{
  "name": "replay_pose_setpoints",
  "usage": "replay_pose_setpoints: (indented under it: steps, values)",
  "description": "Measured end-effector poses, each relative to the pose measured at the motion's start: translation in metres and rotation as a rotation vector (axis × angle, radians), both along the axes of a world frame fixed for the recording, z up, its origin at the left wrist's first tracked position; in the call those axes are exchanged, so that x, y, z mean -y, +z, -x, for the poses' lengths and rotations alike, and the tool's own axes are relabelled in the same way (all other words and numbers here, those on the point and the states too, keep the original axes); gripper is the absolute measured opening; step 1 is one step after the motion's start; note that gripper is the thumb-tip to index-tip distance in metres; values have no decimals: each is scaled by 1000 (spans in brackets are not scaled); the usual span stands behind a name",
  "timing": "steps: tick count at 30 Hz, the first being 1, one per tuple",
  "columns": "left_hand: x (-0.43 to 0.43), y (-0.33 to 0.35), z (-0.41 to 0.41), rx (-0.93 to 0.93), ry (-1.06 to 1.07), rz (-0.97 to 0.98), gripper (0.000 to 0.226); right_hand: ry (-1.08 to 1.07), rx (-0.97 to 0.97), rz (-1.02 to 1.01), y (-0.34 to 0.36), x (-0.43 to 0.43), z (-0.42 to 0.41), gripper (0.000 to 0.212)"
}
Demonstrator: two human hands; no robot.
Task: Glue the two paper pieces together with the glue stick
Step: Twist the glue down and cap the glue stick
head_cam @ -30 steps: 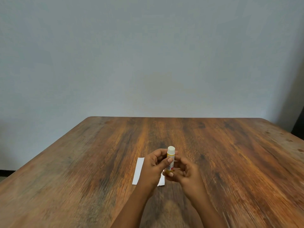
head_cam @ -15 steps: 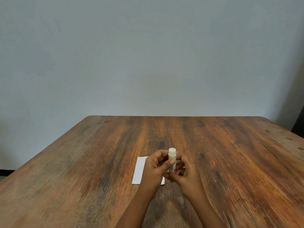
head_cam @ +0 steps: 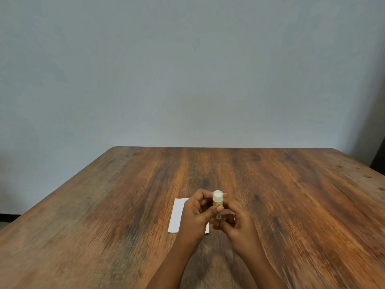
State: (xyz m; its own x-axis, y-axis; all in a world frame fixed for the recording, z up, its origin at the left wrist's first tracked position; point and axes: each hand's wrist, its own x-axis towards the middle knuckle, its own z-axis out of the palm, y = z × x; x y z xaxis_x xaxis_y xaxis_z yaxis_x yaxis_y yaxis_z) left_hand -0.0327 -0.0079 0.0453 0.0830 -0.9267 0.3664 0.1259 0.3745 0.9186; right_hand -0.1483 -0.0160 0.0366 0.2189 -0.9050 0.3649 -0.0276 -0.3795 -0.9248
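Observation:
A small glue stick (head_cam: 217, 202) with a white cap and a yellow label stands upright between both hands. My left hand (head_cam: 195, 217) wraps its fingers around the upper part, thumb on the label. My right hand (head_cam: 234, 223) grips the lower end from the right. Both hands hover just above the wooden table (head_cam: 104, 215). White paper (head_cam: 177, 215) lies flat on the table under and left of my left hand. Most of it is hidden by the hand, so I cannot tell whether it is one piece or two.
The table's left edge (head_cam: 58, 190) runs diagonally. Its far edge meets a plain grey wall (head_cam: 187, 80). A dark object (head_cam: 378, 161) stands past the table's far right corner.
The hands and glue stick stay almost in the same spot above the paper. The view shifted slightly and the fingers adjusted a little on the stick.

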Motion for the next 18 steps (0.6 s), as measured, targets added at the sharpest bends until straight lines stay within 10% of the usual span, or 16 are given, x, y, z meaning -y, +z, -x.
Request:
replay_pose_setpoints:
  steps: [18]
  values:
    - [-5, -3, 5, 69, 4, 8, 14, -97, -124, 142, -7, 0, 4, 30]
